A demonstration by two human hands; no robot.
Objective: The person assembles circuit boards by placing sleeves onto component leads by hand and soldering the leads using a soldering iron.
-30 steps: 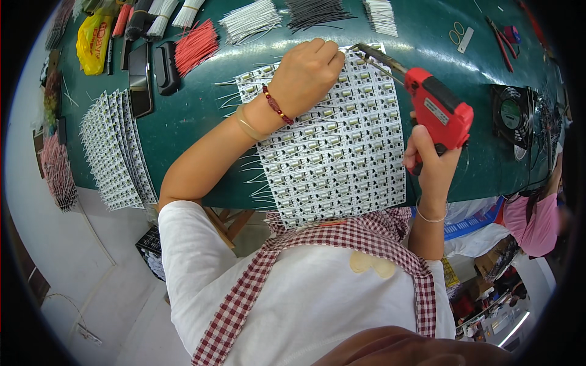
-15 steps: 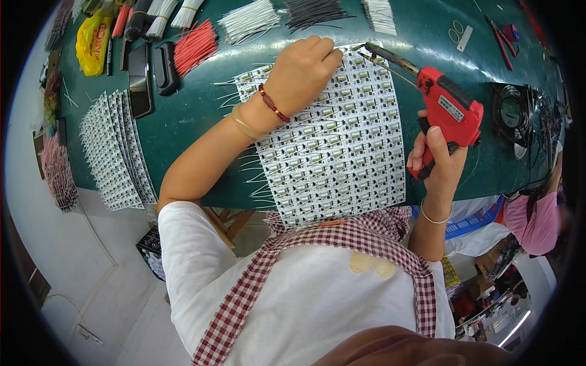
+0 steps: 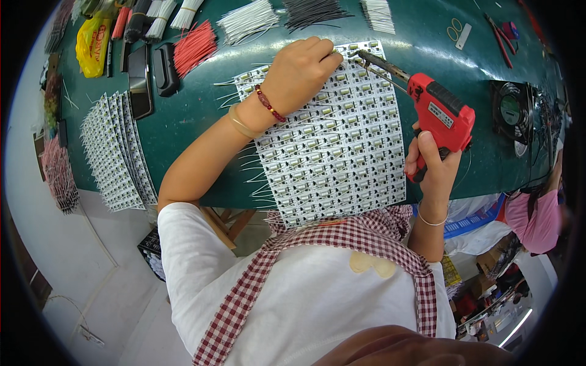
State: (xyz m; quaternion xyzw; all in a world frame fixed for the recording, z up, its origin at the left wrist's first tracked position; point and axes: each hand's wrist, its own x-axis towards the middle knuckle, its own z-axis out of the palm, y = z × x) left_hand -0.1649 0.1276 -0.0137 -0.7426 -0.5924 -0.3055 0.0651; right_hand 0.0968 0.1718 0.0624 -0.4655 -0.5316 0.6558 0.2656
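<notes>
A white panel of small circuit boards, with thin white wires along its rows and left edge, lies on the green table at my front. My right hand grips a red and black soldering gun. Its tip reaches the panel's far edge, close to the fingers of my left hand. Above the panel's upper left part, my left hand is closed with fingertips pinched at the far rows. Whatever is between those fingertips is too small to make out.
More circuit panels lie overlapped at the left. Bundles of red wires, white wires and black wires line the far side. A small fan stands at the right, with pliers beyond. Another person's pink sleeve shows at far right.
The soldering gun and my right hand have shifted slightly left and toward me, bringing the tip nearer my left fingers. My left hand has barely moved.
</notes>
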